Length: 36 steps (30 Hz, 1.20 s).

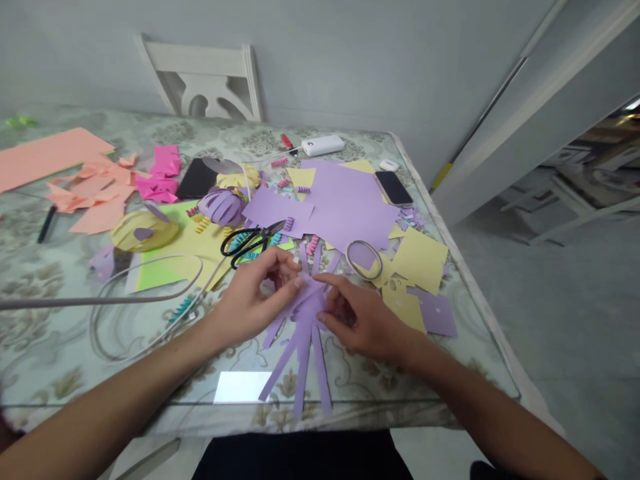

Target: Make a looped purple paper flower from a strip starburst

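Note:
A bundle of purple paper strips (303,357) fans out over the glass tabletop near its front edge, the strips crossing at a middle point. My left hand (257,293) pinches the crossing from the left, thumb and forefinger on the paper. From the right, my right hand (357,310) grips the same spot, its fingers curled and partly hidden. Just beyond my left hand lie black-handled scissors (253,241), their blades pointing right. A roll of tape or ring (364,260) rests beyond my right hand.
Purple sheets (350,200) and yellow paper pieces (420,260) cover the right side, beside a phone (394,189). Paper balls (223,205), pink scraps (157,175) and orange paper (50,157) lie left. A white cable (150,263) loops across the left. A chair (200,77) stands behind.

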Each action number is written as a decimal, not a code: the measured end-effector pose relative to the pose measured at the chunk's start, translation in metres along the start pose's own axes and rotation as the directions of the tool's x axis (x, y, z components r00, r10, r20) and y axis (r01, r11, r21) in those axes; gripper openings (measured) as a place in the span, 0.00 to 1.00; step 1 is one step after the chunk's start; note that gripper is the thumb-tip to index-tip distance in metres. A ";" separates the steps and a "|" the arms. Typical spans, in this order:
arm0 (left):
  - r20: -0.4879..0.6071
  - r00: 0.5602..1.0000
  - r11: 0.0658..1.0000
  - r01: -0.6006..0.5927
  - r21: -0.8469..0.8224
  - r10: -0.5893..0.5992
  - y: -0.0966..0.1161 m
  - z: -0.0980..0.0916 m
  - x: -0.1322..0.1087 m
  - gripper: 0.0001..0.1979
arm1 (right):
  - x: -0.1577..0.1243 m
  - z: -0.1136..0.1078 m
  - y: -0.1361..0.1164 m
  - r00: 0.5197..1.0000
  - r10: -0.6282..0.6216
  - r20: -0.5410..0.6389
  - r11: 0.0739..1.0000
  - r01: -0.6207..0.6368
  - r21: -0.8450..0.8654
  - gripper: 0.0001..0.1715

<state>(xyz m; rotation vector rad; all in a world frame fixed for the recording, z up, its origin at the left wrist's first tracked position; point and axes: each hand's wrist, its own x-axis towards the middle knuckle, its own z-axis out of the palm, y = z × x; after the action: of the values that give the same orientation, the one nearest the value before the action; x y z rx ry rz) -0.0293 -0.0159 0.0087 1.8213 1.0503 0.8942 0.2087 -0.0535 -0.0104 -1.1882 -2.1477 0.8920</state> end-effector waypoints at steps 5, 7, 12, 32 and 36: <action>0.066 0.998 0.995 0.005 0.096 -0.012 -0.004 0.007 0.003 0.13 | 0.004 0.004 0.003 0.995 0.043 -0.092 0.996 -0.036 0.076 0.25; 0.089 0.996 0.997 0.018 0.071 -0.025 -0.004 0.007 0.003 0.13 | 0.005 0.005 0.004 0.991 0.060 -0.121 0.993 -0.047 0.104 0.23; 0.099 0.992 0.991 0.089 -0.104 -0.078 -0.004 0.007 0.004 0.13 | 0.001 0.004 -0.001 0.959 -0.063 -0.278 0.997 0.070 0.017 0.17; 0.078 0.976 0.916 0.216 -0.337 -0.201 -0.005 0.008 0.010 0.12 | -0.022 0.045 -0.028 0.748 -0.464 0.475 0.731 0.626 -0.271 0.15; 0.075 0.978 0.925 0.209 -0.319 -0.195 -0.001 0.007 0.010 0.12 | -0.020 0.042 -0.027 0.785 -0.448 0.427 0.805 0.563 -0.190 0.14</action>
<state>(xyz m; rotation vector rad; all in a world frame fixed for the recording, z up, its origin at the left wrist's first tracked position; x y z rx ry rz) -0.0196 -0.0090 0.0067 1.4238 0.9786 0.8441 0.1742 -0.0941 -0.0197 -0.5090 -2.8013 0.5658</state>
